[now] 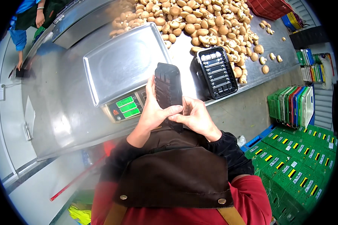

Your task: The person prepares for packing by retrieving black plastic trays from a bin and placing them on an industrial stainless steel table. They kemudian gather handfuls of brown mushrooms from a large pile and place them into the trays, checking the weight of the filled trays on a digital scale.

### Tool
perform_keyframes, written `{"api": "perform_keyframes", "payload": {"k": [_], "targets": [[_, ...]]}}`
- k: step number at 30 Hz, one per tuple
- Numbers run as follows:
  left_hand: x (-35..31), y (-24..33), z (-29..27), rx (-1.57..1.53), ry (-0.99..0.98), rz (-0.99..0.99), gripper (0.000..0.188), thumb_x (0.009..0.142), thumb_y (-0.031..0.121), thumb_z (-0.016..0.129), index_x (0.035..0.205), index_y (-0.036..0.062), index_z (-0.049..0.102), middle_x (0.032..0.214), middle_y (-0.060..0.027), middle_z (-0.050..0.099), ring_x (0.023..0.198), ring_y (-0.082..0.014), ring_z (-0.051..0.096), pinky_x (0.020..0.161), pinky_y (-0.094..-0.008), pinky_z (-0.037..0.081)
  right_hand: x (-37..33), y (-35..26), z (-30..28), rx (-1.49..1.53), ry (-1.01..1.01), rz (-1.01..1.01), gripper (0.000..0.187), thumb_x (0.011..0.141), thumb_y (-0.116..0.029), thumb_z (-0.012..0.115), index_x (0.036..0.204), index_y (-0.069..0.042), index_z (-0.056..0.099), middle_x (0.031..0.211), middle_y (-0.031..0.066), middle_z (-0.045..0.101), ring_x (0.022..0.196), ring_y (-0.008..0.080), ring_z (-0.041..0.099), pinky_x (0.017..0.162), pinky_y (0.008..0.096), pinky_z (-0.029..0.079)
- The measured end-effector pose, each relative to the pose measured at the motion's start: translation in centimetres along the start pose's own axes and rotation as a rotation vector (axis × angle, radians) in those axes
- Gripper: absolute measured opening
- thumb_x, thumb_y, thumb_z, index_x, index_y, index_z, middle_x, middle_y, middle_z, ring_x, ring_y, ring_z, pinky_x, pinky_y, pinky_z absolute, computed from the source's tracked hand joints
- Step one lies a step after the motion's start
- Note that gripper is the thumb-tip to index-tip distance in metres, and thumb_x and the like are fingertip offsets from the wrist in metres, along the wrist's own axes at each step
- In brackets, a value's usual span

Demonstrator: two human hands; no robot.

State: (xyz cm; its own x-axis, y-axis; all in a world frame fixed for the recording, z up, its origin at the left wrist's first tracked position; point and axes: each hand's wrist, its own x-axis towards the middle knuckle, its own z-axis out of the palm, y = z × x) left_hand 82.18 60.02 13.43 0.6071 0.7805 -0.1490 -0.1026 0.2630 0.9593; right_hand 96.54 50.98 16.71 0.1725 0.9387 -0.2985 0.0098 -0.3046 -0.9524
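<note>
As you pinch it, the black tray [168, 84] points lengthwise away.
Your left hand [153, 111] grips its left, right hand [199, 117] its right.

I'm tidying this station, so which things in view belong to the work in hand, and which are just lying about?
Likely in use:
black tray held by left hand and right hand
second black tray
scale
mushrooms

Seemingly just lying about:
stacked green crates
upright coloured crates
red rod
</note>
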Motion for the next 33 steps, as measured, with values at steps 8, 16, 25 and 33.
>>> {"api": "perform_keyframes", "payload": {"k": [8,16,25,33], "targets": [[0.1,-1.4,0.6,-0.118,-0.093,-0.025,0.122,0.066,0.019,0.086,0.149,0.0001,0.000,0.141,-0.0216,0.034,0.131,-0.0307,0.039,0.111,-0.0429,0.031,-0.9,-0.8,0.3,0.190,-0.065,-0.027,0.026,0.079,-0.009,0.076,0.098,0.002,0.061,0.082,0.0035,0.065,0.072,0.0071,0.060,0.064,0.0241,0.050],[-0.8,-1.1,1.1,-0.352,-0.092,-0.322,0.105,0.070,0.011,0.074,0.152,0.0059,0.009,0.135,-0.0211,0.040,0.123,-0.0292,0.047,0.102,-0.0395,0.043,-2.1,-0.2,-1.8,0.357,-0.246,0.105,0.024,0.095,-0.011,0.060,0.114,0.004,0.059,0.093,0.0058,0.065,0.074,0.0118,0.064,0.070,0.0251,0.052],[-1.1,-2.4,1.6,-0.460,-0.162,-0.384,0.096,0.073,0.020,0.071,0.151,0.0056,0.016,0.138,-0.0219,0.042,0.119,-0.0296,0.051,0.100,-0.0395,0.046,-2.1,1.1,-2.1,0.442,-0.283,0.134,0.012,0.096,-0.010,0.059,0.096,0.002,0.059,0.086,0.0075,0.065,0.077,0.0160,0.067,0.070,0.0272,0.055],[-0.8,-3.0,1.8,-0.511,-0.188,-0.409,0.094,0.076,0.025,0.073,0.149,0.0050,0.018,0.137,-0.0201,0.044,0.115,-0.0270,0.054,0.093,-0.0376,0.049,-2.2,0.8,-2.4,0.451,-0.267,0.054,0.014,0.098,-0.013,0.055,0.096,0.001,0.057,0.082,0.0077,0.064,0.075,0.0144,0.066,0.070,0.0266,0.054]]}}
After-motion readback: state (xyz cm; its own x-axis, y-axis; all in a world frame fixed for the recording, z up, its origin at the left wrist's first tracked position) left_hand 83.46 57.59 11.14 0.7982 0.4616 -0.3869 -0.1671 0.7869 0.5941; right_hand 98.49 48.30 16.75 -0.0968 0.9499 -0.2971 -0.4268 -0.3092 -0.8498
